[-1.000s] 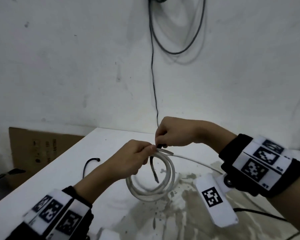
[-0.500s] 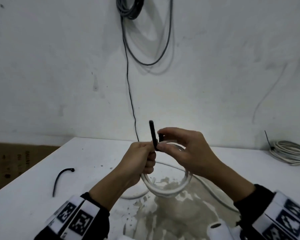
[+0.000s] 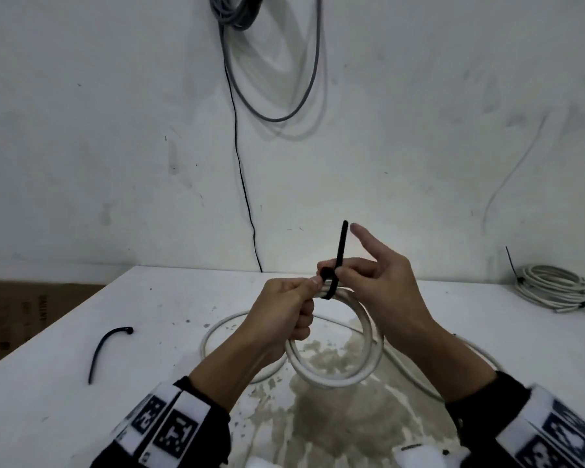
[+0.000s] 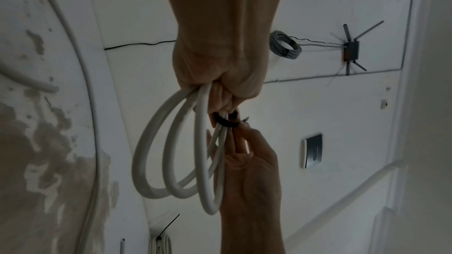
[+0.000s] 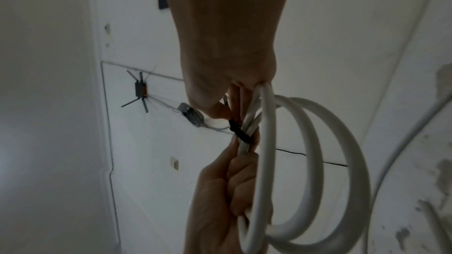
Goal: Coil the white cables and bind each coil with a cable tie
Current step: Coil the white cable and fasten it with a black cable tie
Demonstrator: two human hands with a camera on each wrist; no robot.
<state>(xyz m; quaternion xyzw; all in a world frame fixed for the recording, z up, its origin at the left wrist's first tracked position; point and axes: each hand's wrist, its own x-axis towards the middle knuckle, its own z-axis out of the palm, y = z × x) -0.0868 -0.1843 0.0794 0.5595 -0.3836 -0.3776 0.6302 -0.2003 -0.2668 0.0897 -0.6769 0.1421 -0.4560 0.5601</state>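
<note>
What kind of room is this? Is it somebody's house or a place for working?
Probably a plain workroom, not a cosy home. There is a worn, stained white table, a bare scuffed wall with a grey cable bundle hanging on it, and a tied cable coil set aside. Cardboard leans by the table.

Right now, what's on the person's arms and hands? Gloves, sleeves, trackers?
No gloves: the left hand and right hand are bare. Both forearms are bare too, down to black sleeve cuffs at the wrists. Over each cuff sits a white wristband printed with square black-and-white fiducial markers, several in a row, on the left wrist and on the right.
</note>
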